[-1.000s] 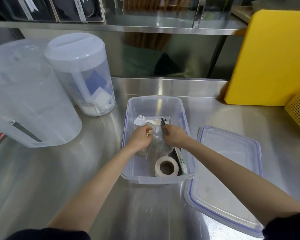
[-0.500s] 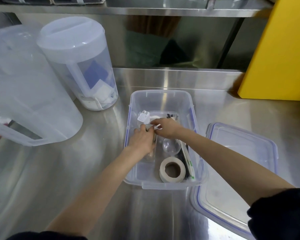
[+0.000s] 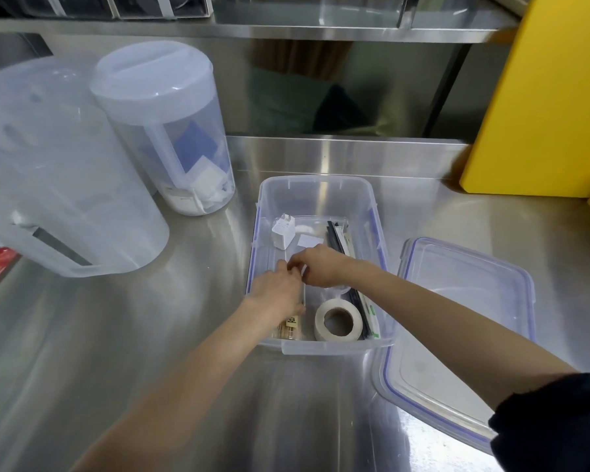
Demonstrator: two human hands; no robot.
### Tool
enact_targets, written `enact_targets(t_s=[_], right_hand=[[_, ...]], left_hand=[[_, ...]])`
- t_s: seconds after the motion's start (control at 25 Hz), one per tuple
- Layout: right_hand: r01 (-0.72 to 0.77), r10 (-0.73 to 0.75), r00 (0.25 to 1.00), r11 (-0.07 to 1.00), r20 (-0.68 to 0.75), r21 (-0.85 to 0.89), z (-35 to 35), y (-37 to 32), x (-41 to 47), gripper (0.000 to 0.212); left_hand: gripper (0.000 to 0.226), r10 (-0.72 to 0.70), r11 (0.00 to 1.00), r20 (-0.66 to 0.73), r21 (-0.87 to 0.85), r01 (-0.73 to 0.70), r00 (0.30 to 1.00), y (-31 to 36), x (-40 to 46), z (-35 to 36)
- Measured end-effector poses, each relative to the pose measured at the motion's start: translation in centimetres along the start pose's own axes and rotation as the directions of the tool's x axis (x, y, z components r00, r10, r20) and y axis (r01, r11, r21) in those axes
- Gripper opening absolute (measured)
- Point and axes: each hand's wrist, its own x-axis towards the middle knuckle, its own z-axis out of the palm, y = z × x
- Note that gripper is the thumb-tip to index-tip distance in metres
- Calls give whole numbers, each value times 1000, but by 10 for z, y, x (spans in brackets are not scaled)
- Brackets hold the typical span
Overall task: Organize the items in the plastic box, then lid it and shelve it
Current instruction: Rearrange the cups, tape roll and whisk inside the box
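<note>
Both hands are meeting closer to the near end of the clear rectangular plastic box (image 3: 315, 195) than half a second ago, leaving the white plug-in charger block (image 3: 282, 234) uncovered at the box's far left. The left hand (image 3: 276, 291) and right hand (image 3: 321, 267) are touching fingertip to fingertip over the box's middle, pinching something small and clear between them; what it is cannot be made out. A cream-coloured roll of tape (image 3: 338, 322) is lying flat at the box's near end, with a packet of wooden sticks (image 3: 288, 330) beside it to the left. Long black and white wrapped sticks (image 3: 343, 241) are running along the box's right wall.

Sorting seems to be the step in hand, with lidding and shelving not yet begun. The next move probably calls for setting the pinched item down in the bare patch at the box's far end.

Just right of the box, the clear blue-edged snap lid (image 3: 464, 321) is lying loose on the steel counter (image 3: 184, 352), overhanging its near edge slightly. Left of the box, two frosted plastic pitchers (image 3: 164, 131) are standing well clear. Above and behind the box runs a steel shelf (image 3: 286, 30).
</note>
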Motion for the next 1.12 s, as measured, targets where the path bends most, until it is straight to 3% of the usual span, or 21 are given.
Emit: enact_targets(t_s=[0.24,0.48,0.8,0.92,1.12], right_hand=[[-13,15,998,999,-68,39,-2,4,2,36],[-69,116,965,977,-237,201,-16,24,23,51],[17,16,976,989,-216,149,-28,38,71,68],[52,-13,973,985,-231,163,-22,39,83,64],[28,45,951,973,-305,231,-18,46,76,36]], left_hand=[[47,-7,997,-29,-79,4,1000,-7,13,-8],[46,-85,988,-123,-137,68,989,-14,45,-24],[54,-169,977,-140,-156,147,976,-16,92,-29],[53,-178,971,-153,-188,148,972,-18,100,-28],[44,-61,982,-206,-190,21,977,-23,100,-26]])
